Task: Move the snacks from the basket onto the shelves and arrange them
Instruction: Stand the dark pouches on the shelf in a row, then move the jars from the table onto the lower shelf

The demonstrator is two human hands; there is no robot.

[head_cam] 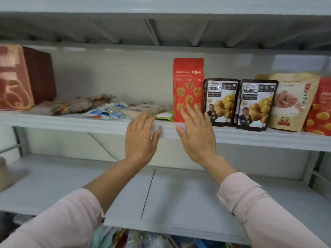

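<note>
A tall red walnut bag (188, 83) stands upright on the middle shelf (71, 122). Right of it stand two black chestnut pouches (239, 102), a tan pouch (293, 102) and another red bag (321, 108). Flat packets lie left of it: a pale packet (145, 110), a blue-white packet (109, 111) and a green-white one (165, 116). My left hand (140, 138) is open, fingers straight, at the shelf's front edge near the pale packet. My right hand (196, 133) is open too, fingertips in front of the red walnut bag's base. Neither hand holds anything.
A large red box (25, 76) stands at the shelf's far left with clear-wrapped snacks (78, 103) beside it. The lower shelf (179, 194) lies below my arms. Colourful packets (125, 238) show under it at the bottom edge. An upper shelf (161, 29) hangs overhead.
</note>
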